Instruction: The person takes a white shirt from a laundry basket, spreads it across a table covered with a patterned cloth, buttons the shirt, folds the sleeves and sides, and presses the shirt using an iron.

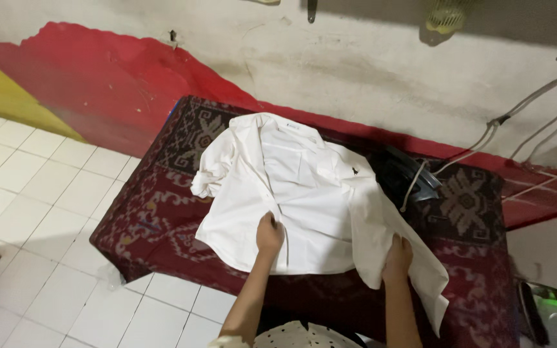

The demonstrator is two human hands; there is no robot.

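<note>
- While it lies face-up at the centre of the frame, the white shirt (291,193) is spread over a low table covered by a dark red patterned cloth (162,212), collar toward the wall at the top and hem toward the bottom edge.
- The left hand (269,233) rests on the shirt's front near the button line, just above the hem; its fingers look curled and closed onto the fabric, pinching or pressing it, though the view is too small to say which.
- The right hand (398,258) sits at the lower right of the garment, fingers closed around a loose panel of cloth that hangs off the table edge toward the bottom right of the frame.
- So the shirt lies under and within both sets of fingers, most of it stretching away from them toward the top of the frame.
- To handle this well, in my judgement, both hands should pull evenly outward so the front lies flat, with the bunched sleeve at the left smoothed too.
- A dark iron (404,177) with a pale cord (414,187) sits just beside the shirt's right shoulder, right of centre.
- White floor tiles (33,193) fill the left; a red-and-cream wall (356,71) runs across the top.
</note>
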